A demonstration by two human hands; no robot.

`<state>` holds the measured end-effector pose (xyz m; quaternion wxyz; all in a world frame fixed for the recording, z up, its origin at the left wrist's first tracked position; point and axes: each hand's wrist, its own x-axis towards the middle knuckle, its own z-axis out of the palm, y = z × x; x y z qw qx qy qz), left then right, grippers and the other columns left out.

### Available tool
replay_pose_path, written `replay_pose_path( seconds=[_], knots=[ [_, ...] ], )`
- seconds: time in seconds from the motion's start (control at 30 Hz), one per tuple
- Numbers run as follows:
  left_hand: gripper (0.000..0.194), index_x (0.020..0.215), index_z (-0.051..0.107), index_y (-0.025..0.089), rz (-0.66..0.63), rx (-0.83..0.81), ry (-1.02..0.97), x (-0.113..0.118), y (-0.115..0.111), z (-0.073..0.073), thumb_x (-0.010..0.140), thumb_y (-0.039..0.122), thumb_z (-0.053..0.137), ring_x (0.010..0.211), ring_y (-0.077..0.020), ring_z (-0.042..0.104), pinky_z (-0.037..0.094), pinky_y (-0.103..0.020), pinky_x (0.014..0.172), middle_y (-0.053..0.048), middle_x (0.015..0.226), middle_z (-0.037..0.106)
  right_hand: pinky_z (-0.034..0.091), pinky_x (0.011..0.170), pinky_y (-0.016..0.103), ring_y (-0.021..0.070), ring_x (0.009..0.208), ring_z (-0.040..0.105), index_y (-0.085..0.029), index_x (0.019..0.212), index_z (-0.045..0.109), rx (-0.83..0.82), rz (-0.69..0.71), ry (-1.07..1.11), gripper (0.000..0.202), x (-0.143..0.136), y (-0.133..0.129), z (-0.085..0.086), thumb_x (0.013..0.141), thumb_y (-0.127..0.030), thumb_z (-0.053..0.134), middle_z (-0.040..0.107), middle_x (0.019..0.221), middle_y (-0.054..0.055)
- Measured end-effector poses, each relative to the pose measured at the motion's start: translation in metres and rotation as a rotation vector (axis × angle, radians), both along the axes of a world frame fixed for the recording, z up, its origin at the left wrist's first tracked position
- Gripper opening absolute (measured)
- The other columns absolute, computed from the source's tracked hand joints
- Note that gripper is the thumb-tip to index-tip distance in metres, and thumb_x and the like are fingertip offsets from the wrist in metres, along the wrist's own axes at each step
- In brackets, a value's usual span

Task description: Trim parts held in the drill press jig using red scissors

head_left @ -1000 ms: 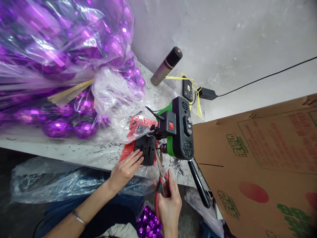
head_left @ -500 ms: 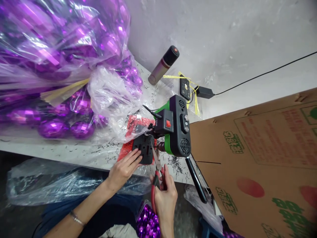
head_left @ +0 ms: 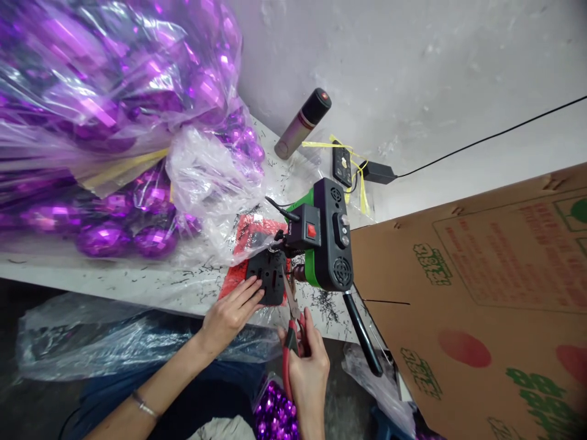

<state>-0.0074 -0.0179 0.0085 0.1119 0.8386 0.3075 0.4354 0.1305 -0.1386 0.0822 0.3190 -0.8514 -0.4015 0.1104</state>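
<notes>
Your right grip [head_left: 310, 363] is closed around the red-and-black-handled metal shears [head_left: 293, 311], reaching in over the front edge of the white desk [head_left: 46, 270]; whether the blade tips touch the flat black slotted plate [head_left: 268, 278] is hard to make out. Your left grip [head_left: 228, 315] lays its fingers on that plate's near left part, but the thumb is hidden, so you cannot tell whether it pinches. The plate lies near the desk's front edge, partly covering the red textured mat [head_left: 233, 278]. The green-and-black drill [head_left: 337, 244] hides what lies beneath its body. At the desk's left end, the clear plastic bag of shiny purple balls [head_left: 202, 91] is cut off; at its right, so is the brown cardboard box [head_left: 495, 305].
</notes>
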Motion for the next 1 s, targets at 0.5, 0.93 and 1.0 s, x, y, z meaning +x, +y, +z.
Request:
replay_pose_path(
  seconds=[0.5, 0.93, 1.0],
  knots=[
    [0.024, 0.115, 0.066, 0.014, -0.084, -0.114, -0.125, -0.005, 0.000, 0.005, 0.093, 0.018, 0.057, 0.124, -0.0243, 0.057, 0.055, -0.038, 0.099, -0.011, 0.122, 0.068, 0.057, 0.079, 0.030, 0.0216, 0.092, 0.070, -0.020, 0.134, 0.058, -0.134, 0.175, -0.037, 0.058, 0.029, 0.002, 0.015, 0.078, -0.034, 0.062, 0.072, 0.106, 0.008],
    [0.018, 0.097, 0.072, 0.017, -0.036, -0.388, -0.358, 0.033, 0.038, 0.063, 0.093, 0.027, 0.058, 0.085, -0.0157, 0.070, 0.058, -0.028, 0.076, -0.004, 0.094, 0.075, 0.055, 0.091, 0.035, 0.0263, 0.107, 0.069, -0.018, 0.135, 0.056, -0.132, 0.042, 0.099, 0.062, 0.047, -0.022, -0.017, 0.077, -0.037, 0.065, 0.069, 0.124, 0.010],
    [0.017, 0.094, 0.073, 0.018, -0.041, -0.400, -0.357, 0.035, 0.038, 0.064, 0.093, 0.026, 0.057, 0.081, -0.0150, 0.070, 0.057, -0.027, 0.074, -0.003, 0.091, 0.075, 0.056, 0.090, 0.035, 0.0265, 0.106, 0.070, -0.016, 0.135, 0.056, -0.111, 0.037, 0.119, 0.063, 0.047, -0.021, -0.022, 0.077, -0.039, 0.064, 0.069, 0.123, 0.012]
  ],
)
